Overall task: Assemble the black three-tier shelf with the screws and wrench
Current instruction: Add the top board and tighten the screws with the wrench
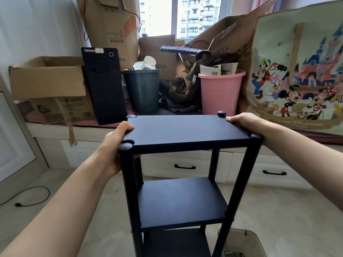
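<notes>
Shelf (185, 132) stands upright on floor just in front of me, top tier clamped w/ my left hand (115, 143) curled round its left edge & right hand (245, 121) gripping its right edge, prob. to steady/check it's square.

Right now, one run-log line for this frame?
shelf: upright, three tiers joined | left hand: grips top tier's left edge | right hand: grips right edge | wrench: not visible
</notes>
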The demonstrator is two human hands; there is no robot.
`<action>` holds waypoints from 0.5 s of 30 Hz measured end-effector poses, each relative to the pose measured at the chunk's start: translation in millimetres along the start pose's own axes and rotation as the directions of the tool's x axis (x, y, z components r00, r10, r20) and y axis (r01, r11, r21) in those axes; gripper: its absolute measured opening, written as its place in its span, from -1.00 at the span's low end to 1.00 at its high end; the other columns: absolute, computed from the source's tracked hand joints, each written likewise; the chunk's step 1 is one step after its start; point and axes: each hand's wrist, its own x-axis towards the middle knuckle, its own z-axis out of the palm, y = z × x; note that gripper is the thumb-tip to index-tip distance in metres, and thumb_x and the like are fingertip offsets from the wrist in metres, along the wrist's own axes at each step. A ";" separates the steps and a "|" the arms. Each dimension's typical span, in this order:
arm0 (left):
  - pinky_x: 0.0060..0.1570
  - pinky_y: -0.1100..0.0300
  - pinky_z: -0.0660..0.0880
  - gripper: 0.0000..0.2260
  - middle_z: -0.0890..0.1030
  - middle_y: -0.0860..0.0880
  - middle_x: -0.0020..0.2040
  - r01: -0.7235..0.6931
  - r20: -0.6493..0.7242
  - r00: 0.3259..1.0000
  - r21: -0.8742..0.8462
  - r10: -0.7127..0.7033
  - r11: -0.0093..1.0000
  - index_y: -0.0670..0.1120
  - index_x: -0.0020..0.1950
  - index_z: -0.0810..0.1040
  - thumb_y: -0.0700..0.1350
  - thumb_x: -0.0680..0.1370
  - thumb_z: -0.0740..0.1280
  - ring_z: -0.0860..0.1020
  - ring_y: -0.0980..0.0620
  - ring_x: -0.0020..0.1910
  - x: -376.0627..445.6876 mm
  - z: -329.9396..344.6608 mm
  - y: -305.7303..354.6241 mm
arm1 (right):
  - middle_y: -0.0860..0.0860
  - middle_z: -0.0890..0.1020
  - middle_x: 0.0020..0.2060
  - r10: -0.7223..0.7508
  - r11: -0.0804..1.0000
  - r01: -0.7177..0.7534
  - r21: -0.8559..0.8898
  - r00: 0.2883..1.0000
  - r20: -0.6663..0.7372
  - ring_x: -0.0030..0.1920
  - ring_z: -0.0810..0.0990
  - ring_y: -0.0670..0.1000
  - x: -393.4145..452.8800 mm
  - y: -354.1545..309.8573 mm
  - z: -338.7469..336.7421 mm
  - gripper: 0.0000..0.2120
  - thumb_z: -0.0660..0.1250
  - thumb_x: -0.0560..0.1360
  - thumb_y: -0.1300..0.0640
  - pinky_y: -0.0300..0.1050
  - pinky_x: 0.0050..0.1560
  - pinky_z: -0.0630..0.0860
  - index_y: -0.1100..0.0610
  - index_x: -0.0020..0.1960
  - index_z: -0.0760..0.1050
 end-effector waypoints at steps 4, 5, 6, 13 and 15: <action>0.11 -0.02 0.46 -0.83 0.60 -0.03 -0.33 0.001 -0.001 1.000 -0.013 -0.001 1.000 -0.12 -0.12 0.59 -0.03 0.55 0.36 0.55 -0.02 -0.29 0.6 -1.0 -1.2 | 0.08 0.65 -0.12 -0.030 0.999 0.030 -0.035 1.000 -0.007 -0.20 0.59 0.04 -0.9 -0.3 1.0 -0.73 0.37 0.54 0.15 -0.13 -0.03 0.51 0.27 0.17 0.59; 0.10 -0.01 0.46 -0.83 0.60 -0.03 -0.33 -0.001 -0.001 1.000 -0.011 0.001 1.000 -0.12 -0.13 0.59 -0.02 0.54 0.36 0.55 -0.02 -0.30 0.6 -1.6 -1.7 | 0.09 0.65 -0.08 -0.040 0.998 0.040 -0.051 0.999 -0.010 -0.17 0.59 0.05 -1.9 -1.4 1.3 -0.74 0.36 0.55 0.15 -0.11 0.03 0.51 0.26 0.18 0.58; 0.07 0.00 0.48 -0.82 0.60 -0.03 -0.33 -0.007 0.001 1.000 -0.004 0.007 1.000 -0.12 -0.13 0.60 -0.02 0.55 0.36 0.55 -0.01 -0.31 0.9 -2.0 -2.0 | 0.10 0.64 -0.02 -0.049 0.998 0.049 -0.049 0.999 -0.011 -0.13 0.59 0.07 -3.1 -3.1 1.1 -0.74 0.35 0.56 0.15 -0.10 0.08 0.51 0.25 0.19 0.58; -0.44 0.24 0.51 -0.85 0.54 0.00 -0.40 0.009 0.030 1.000 -0.049 -0.008 0.999 -0.12 -0.06 0.56 -0.05 0.57 0.32 0.51 0.06 -0.49 -2.2 -0.4 0.3 | 0.02 0.57 -0.29 0.004 0.998 -0.004 -0.067 1.000 0.004 -0.45 0.49 -0.03 -20.5 -22.9 -3.7 -0.84 0.30 0.56 0.06 -0.27 -0.49 0.39 0.14 -0.06 0.57; -0.47 0.27 0.50 -0.85 0.53 0.00 -0.41 0.020 0.023 1.000 -0.047 -0.019 0.999 -0.12 -0.05 0.55 -0.05 0.57 0.32 0.50 0.06 -0.50 -3.6 -1.3 -0.1 | 0.03 0.58 -0.24 0.020 0.997 -0.018 -0.071 0.999 0.025 -0.42 0.50 -0.02 -21.3 -22.1 -3.8 -0.85 0.28 0.57 0.06 -0.26 -0.43 0.39 0.11 -0.06 0.57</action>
